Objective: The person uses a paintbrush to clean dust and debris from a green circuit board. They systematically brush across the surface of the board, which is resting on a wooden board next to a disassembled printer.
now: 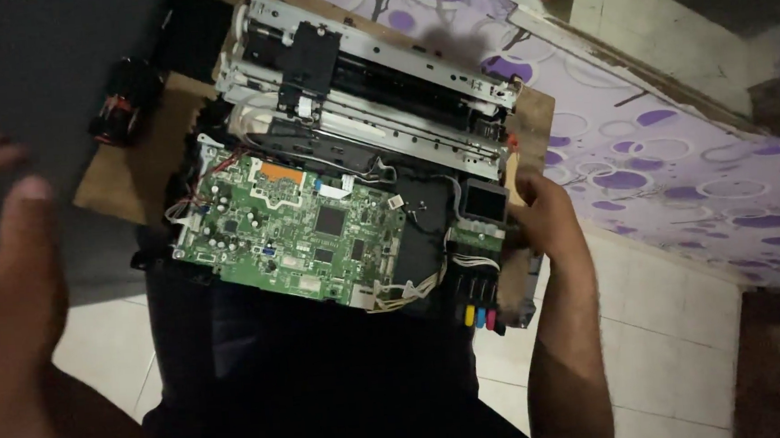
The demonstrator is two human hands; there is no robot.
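Left hand (5,270): we see it blurred and raised well left of the circuit board (291,229), fingers (20,214) spread open, holding nothing.
Dark cylinder part (121,105): up and left of the circuit board, lying on the brown table (134,171).
Opened printer (350,158): casing removed, resting on the table; the green circuit board sits flat on its near side.
Metal carriage rail (372,76): runs across the printer beyond the circuit board.
Small display panel (484,204): just right of the circuit board.
Ink cartridges (481,313): coloured row, below and right of the circuit board.
Right hand (544,223): right of the circuit board, fingers curled onto the printer's right edge beside the display panel, gripping it.
Patterned purple sheet (657,166): farther right of the circuit board.
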